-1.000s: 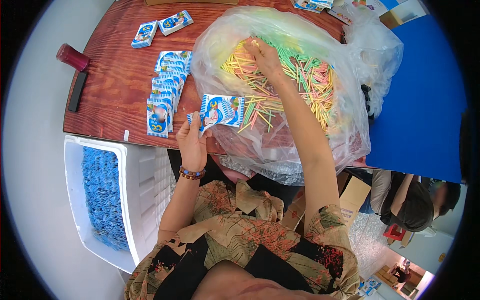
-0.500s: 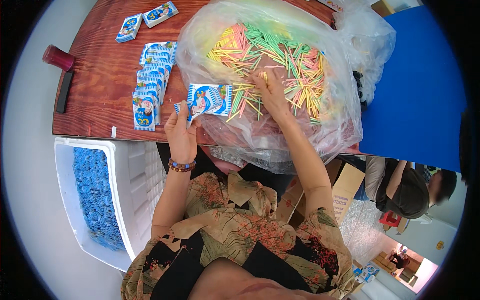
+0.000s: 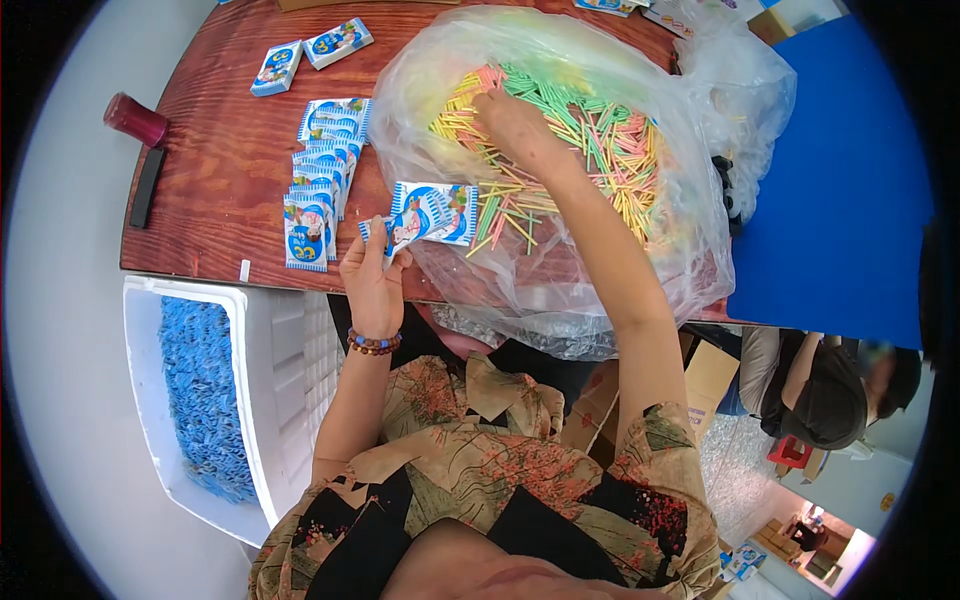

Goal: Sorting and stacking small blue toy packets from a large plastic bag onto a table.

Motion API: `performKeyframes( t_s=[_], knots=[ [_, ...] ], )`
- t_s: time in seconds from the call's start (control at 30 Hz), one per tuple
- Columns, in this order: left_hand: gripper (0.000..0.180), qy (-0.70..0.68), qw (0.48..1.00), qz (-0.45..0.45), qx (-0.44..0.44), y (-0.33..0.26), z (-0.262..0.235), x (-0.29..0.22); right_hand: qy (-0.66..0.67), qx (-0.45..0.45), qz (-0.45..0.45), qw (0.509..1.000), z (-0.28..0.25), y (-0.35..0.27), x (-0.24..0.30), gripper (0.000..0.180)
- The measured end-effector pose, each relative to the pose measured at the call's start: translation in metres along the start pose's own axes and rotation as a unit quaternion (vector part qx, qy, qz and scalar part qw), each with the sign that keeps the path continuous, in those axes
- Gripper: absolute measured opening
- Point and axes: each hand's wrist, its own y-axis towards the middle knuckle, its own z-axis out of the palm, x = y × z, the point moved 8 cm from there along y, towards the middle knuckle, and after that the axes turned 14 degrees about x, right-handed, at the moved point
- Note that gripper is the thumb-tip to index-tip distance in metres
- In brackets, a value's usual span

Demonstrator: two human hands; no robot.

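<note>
My left hand (image 3: 375,285) pinches the end of a blue-and-white packet (image 3: 405,240) between thumb and fingers. Under and beside it another such packet (image 3: 462,215) lies on the edge of a clear plastic bag (image 3: 560,290). The spread bag holds a heap of thin pastel sticks (image 3: 625,165) in yellow, pink and green. Over the heap's far left part is my right hand (image 3: 515,125), its fingers curled down among yellow and pink sticks. What its fingertips hold, if anything, is hidden. Several loose sticks (image 3: 500,215) lie between my hands.
An overlapping row of blue-and-white packets (image 3: 308,230) lies on the wooden table (image 3: 225,170), with two small boxes (image 3: 338,42) behind. A dark red cup (image 3: 135,120) is at far left. Below stands a white foam box (image 3: 245,400) of blue pieces. A person (image 3: 825,390) is at right.
My right hand has moved away and left, from the heap's middle to the yellow and pink sticks. My left hand keeps hold of the packet. The whole view has shifted slightly.
</note>
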Motion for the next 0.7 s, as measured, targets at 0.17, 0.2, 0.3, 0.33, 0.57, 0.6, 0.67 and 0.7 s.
performKeyframes(
  t_s=[0.17,0.2,0.3,0.33,0.57,0.6,0.67,0.7],
  knots=[
    [0.016,-0.001,1.000,0.002,-0.008,0.000,-0.009,-0.005,-0.052,0.027,-0.033,0.998,0.010,0.023,0.012,0.016],
    [0.016,-0.001,1.000,0.004,-0.011,0.000,-0.011,-0.006,-0.056,0.029,-0.028,0.998,0.011,0.024,0.013,0.016],
    [0.016,-0.006,1.000,0.003,-0.021,0.000,-0.014,-0.005,-0.004,0.026,-0.006,1.000,0.012,0.021,0.001,0.018],
    [0.016,-0.004,1.000,0.005,-0.013,0.000,-0.013,-0.005,-0.005,0.025,-0.007,1.000,0.016,0.021,-0.007,0.018],
    [0.015,-0.024,1.000,-0.006,0.012,-0.001,-0.002,0.002,0.590,-0.136,0.062,0.794,0.013,-0.023,-0.047,0.016],
    [0.015,-0.023,1.000,-0.009,0.016,-0.001,-0.002,0.004,0.742,-0.133,0.072,0.653,0.026,-0.031,-0.050,0.016],
    [0.015,-0.032,0.999,-0.022,0.006,-0.001,-0.003,0.010,0.788,-0.160,0.051,0.592,0.028,-0.050,-0.046,0.016],
    [0.015,-0.031,0.999,-0.026,0.007,-0.002,-0.001,0.011,0.829,-0.181,0.026,0.529,0.029,-0.059,-0.043,0.016]
  ],
)
